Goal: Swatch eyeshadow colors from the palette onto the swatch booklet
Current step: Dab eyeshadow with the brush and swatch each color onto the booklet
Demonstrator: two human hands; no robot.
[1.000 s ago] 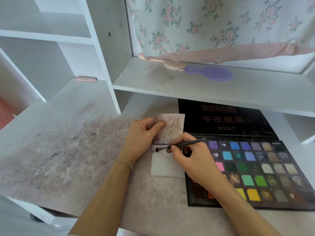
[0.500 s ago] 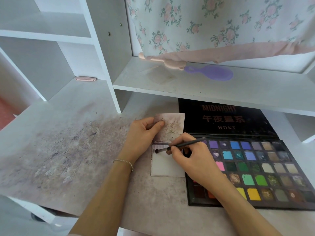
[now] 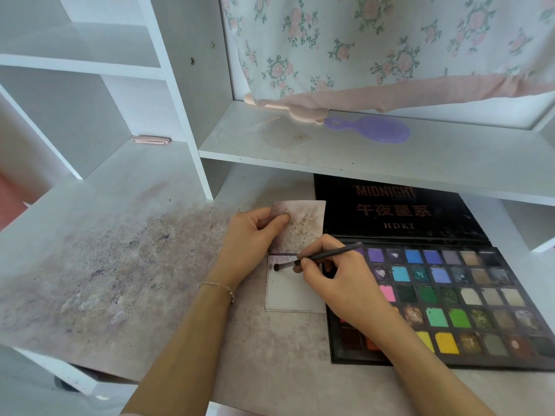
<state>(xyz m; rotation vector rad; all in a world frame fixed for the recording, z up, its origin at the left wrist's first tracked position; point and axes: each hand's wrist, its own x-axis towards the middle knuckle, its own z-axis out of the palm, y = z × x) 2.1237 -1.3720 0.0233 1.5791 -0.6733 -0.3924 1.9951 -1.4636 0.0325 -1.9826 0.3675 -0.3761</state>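
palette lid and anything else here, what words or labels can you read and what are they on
"MIDNIGHT" on the palette lid, top line, reddish letters.
"午夜星系" on the same lid, middle line.
"HDKT" on the same lid, bottom line.
The swatch booklet and the brush show no readable text, only smudges.

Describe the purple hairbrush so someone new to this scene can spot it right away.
Start at the white shelf that runs above the open eyeshadow palette, below the floral curtain. The purple hairbrush lies flat on it, its handle pointing left toward a pink brush. It is the only purple thing on that shelf; its neighbour is pale pink and partly under the curtain hem.
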